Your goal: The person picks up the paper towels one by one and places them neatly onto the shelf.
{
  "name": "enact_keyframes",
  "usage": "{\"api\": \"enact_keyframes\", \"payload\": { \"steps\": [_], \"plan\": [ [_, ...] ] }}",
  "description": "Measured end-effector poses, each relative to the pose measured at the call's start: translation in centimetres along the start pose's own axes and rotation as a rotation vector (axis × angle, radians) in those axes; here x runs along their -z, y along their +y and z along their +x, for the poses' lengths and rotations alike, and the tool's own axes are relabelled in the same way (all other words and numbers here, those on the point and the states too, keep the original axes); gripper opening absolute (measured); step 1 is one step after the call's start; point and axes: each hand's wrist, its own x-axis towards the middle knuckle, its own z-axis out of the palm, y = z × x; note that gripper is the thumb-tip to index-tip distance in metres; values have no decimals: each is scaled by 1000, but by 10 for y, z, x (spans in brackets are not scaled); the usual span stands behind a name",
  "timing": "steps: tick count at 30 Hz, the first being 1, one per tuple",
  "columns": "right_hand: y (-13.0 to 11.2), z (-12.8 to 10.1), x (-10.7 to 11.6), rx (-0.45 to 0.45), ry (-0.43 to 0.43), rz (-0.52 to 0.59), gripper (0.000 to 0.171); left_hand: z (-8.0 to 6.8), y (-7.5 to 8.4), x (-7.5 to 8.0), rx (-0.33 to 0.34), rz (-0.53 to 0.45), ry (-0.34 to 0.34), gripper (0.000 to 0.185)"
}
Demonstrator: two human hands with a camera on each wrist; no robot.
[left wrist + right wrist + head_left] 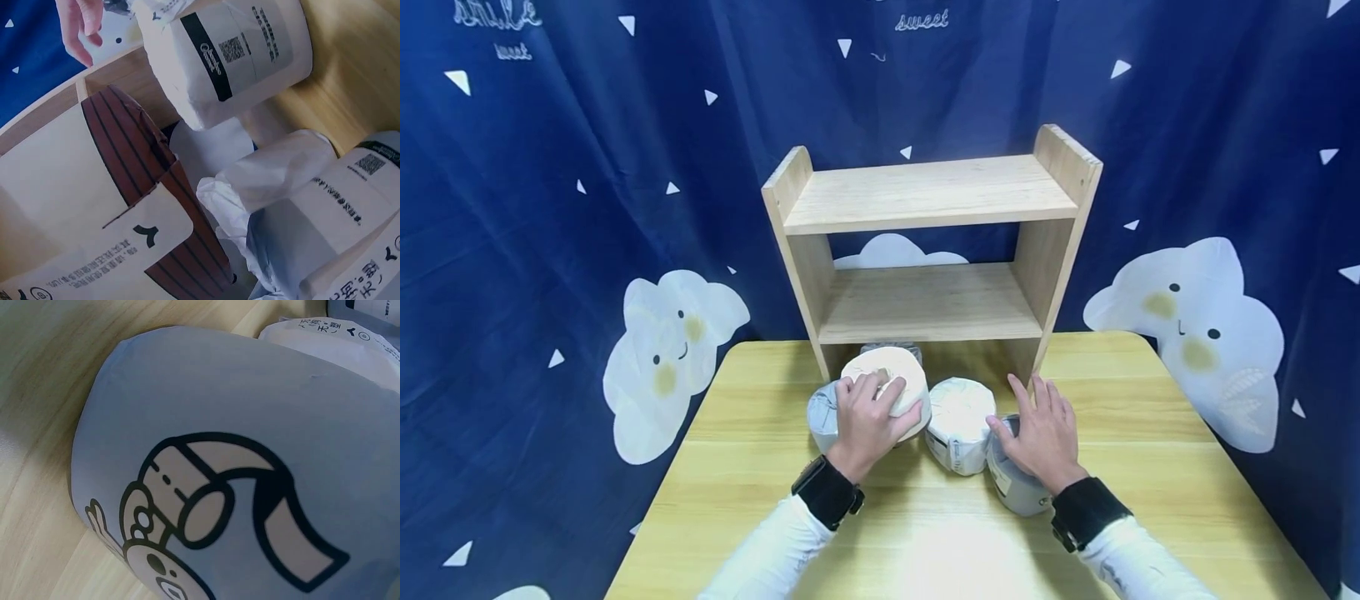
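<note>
Several wrapped paper rolls stand on the table in front of a wooden shelf. My left hand grips a cream roll from above, fingers curled over its top; in the left wrist view this roll shows brown stripes. My right hand rests with straight fingers on a grey-wrapped roll, whose cartoon print fills the right wrist view. A white-wrapped roll stands between the two hands. In the left wrist view it appears at the top.
Another grey roll stands left of the cream one, and one more sits under the shelf. The shelf has two bare boards. The wooden table is backed by a blue cloud-print curtain.
</note>
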Motion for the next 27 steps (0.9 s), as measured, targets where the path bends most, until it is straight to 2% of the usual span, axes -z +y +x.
{"api": "enact_keyframes", "payload": {
  "steps": [16, 27],
  "plan": [
    [1, -3, 1, -10, -9, -11, 78, 12, -16, -4, -7, 41, 13, 32],
    [1, -5, 1, -12, -9, -4, 77, 25, -26, -6, -9, 56, 35, 32]
  ]
}}
